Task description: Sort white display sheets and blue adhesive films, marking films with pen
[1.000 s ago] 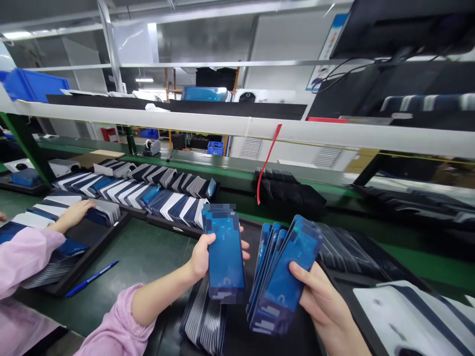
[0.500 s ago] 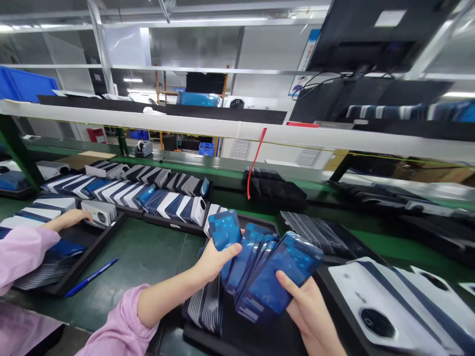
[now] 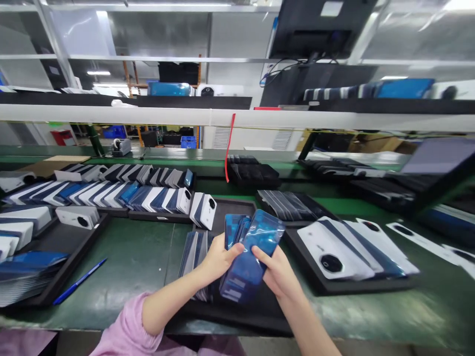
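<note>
My left hand [image 3: 218,258] and my right hand [image 3: 279,271] are both closed on a stack of blue film-covered phone back panels [image 3: 247,272]. The left grips the stack's left edge and the right grips its right edge, each with a thumb on the front face. The panels' tops are slightly fanned, and they tilt over a black tray [image 3: 256,314]. Beside my left wrist, thin panels [image 3: 196,252] stand in a row in that tray. Behind them lean white phone back panels [image 3: 204,210] with round black camera rings.
At the right, a black tray [image 3: 365,287] holds white and dark panels. To the left are a blue pen [image 3: 79,281] and another panel tray [image 3: 79,252] on the green table [image 3: 137,247]. A red strip [image 3: 229,148] hangs from the shelf [image 3: 178,116].
The fanned panels have been brought closer together, and my hands are nearer each other. Another person's hand has left the left tray. The view has shifted right.
</note>
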A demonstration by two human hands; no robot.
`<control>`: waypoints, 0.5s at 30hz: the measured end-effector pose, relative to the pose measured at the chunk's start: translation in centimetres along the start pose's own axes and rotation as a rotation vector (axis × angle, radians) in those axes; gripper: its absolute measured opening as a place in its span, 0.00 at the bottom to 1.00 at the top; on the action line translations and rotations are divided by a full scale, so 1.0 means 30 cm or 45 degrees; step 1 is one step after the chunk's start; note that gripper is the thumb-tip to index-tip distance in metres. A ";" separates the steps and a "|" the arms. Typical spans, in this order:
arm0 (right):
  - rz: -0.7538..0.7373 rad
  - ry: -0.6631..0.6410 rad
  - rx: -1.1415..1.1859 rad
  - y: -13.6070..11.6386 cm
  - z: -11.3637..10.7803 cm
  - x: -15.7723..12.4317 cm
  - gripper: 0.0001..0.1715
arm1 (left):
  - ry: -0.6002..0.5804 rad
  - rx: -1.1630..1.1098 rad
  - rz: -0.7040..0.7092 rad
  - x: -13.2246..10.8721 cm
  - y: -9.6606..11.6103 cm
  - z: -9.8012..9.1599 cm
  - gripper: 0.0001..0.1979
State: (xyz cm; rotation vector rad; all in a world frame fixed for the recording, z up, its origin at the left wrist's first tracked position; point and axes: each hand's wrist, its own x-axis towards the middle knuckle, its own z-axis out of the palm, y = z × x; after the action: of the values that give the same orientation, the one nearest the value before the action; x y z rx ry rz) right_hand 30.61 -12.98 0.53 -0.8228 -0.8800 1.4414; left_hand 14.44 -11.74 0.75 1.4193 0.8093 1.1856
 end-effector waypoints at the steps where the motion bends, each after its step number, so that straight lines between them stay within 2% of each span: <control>1: -0.005 -0.002 -0.006 0.006 -0.009 0.003 0.31 | 0.006 0.037 0.015 -0.004 -0.005 0.011 0.45; 4: -0.105 0.085 -0.069 0.027 -0.046 -0.008 0.33 | 0.116 0.215 0.041 -0.026 -0.012 0.038 0.42; 7: -0.397 0.351 -0.285 0.066 -0.060 -0.034 0.31 | 0.264 0.415 0.067 -0.047 -0.007 0.076 0.53; 9: -0.630 0.496 -0.491 0.112 -0.058 -0.044 0.28 | 0.203 0.422 0.119 -0.053 -0.006 0.113 0.62; 11: -0.762 0.547 -0.635 0.177 -0.056 -0.042 0.26 | 0.090 0.389 0.149 -0.050 -0.015 0.153 0.69; 13: -0.764 0.552 -0.687 0.250 -0.060 -0.035 0.25 | 0.071 0.398 0.128 -0.042 -0.037 0.183 0.71; 15: -0.685 0.526 -0.710 0.312 -0.075 -0.029 0.25 | 0.140 0.449 0.112 -0.032 -0.070 0.198 0.64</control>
State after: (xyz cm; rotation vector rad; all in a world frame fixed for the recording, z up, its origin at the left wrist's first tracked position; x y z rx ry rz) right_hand 28.30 -13.89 -8.81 -1.1355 -1.0869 0.5261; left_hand 20.09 -13.97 -1.13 1.7007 1.0822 1.2387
